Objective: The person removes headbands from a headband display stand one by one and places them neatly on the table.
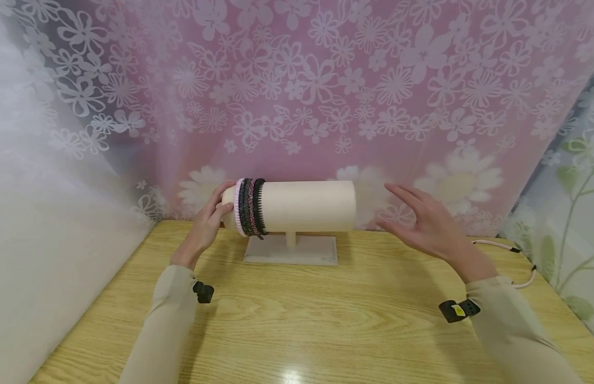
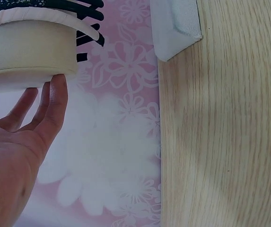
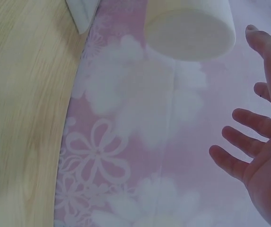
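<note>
A cream cylindrical headband stand (image 1: 308,205) lies level on a short post above a pale rectangular base (image 1: 289,250). Several headbands sit side by side round its left part: a pale pink one (image 1: 238,208), dark and pink glittery ones (image 1: 251,207), and a black toothed one (image 1: 260,205). My left hand (image 1: 204,226) holds the cylinder's left end, fingers spread against it; in the left wrist view its fingertips (image 2: 59,87) touch the end's edge. Past the right end, my right hand (image 1: 428,224) hovers with spread fingers, apart from the cylinder's bare end (image 3: 190,35).
The stand is near the back of a wood-grain table (image 1: 325,314). Behind it hangs a pink floral curtain (image 1: 321,106). A pale pink headband-like loop with dark tips (image 1: 493,244) lies at the table's right, partly behind the right forearm. Both wrists wear black straps.
</note>
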`<state>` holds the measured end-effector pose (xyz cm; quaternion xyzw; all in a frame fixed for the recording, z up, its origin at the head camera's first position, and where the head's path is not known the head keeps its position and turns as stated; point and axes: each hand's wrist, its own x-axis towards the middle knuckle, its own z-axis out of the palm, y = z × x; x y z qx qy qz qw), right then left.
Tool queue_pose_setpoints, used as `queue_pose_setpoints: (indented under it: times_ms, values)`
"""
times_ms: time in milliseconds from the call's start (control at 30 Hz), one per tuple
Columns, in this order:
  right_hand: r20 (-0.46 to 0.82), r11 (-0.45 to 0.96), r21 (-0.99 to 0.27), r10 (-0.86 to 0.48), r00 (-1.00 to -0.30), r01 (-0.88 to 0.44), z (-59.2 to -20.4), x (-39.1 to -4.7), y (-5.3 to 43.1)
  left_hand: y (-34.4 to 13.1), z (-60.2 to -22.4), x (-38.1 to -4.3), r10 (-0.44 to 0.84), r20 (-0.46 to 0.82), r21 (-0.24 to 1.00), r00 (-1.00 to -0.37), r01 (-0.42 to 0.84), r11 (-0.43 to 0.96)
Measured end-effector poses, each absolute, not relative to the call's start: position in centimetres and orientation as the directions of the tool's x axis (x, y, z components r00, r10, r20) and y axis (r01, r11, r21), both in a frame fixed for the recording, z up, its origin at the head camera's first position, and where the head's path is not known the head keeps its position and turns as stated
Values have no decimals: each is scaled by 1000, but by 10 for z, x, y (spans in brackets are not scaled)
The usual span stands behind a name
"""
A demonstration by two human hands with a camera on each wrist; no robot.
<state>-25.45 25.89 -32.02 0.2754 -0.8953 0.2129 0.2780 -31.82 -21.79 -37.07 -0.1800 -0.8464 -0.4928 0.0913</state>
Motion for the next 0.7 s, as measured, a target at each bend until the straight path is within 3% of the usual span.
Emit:
queue_pose_setpoints:
  times_ms: [500,700]
  values:
    - [557,767,-227,-404,-726,-600,-303,-263,224,-219,-369,-318,213,342,797,-915,403,449]
    - [596,740,-194,-433,-676,-644,-301,-269,214,-218,-370,-318,212,336,795,-918,397,458]
